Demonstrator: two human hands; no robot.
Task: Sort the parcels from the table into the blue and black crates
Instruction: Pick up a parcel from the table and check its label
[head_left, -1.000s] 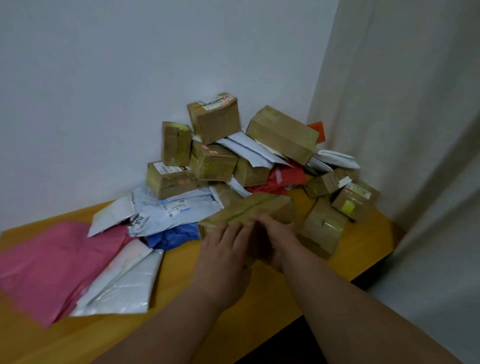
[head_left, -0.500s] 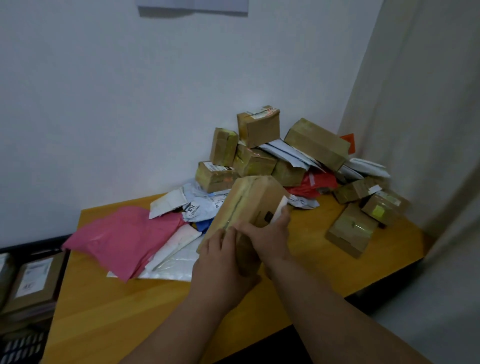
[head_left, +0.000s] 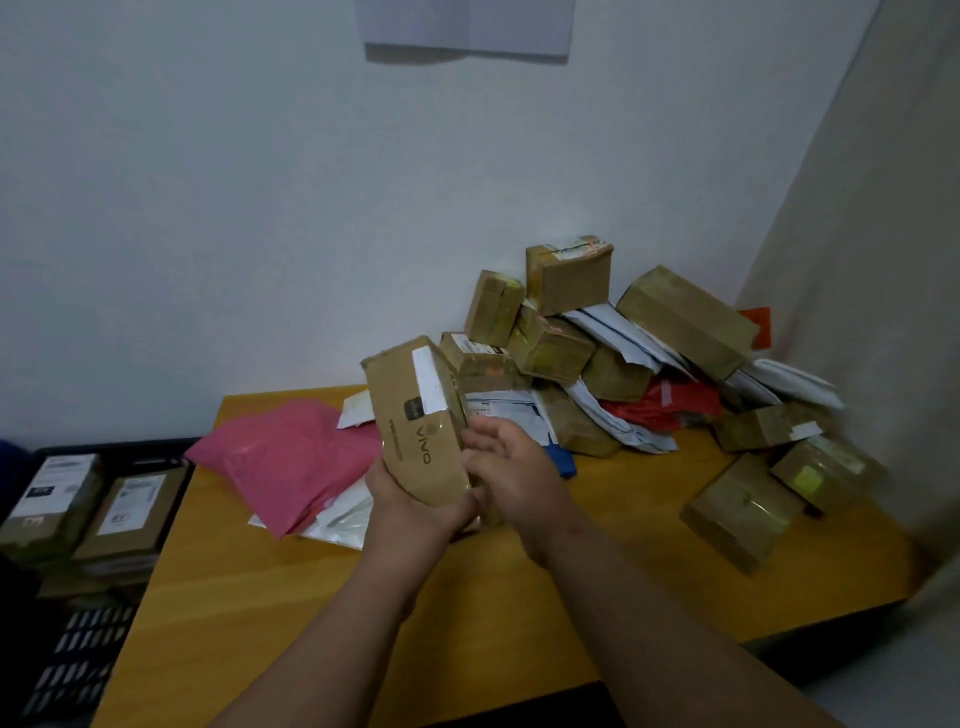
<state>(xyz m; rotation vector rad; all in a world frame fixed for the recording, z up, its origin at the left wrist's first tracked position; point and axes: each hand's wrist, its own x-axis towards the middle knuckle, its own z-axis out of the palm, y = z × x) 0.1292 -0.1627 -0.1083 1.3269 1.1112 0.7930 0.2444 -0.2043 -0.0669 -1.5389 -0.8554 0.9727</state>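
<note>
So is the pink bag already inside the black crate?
No, the pink bag lies on the table, while the black crate beside it holds brown boxes.

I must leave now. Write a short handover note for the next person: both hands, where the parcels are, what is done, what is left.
Left hand grips the lower end of a brown cardboard box, held above the table. Right hand holds its right side.
Black crate, left of the table, already has two labelled boxes.
Left: crate this box, then the parcel pile, the pink mailer and the white mailers.
</note>
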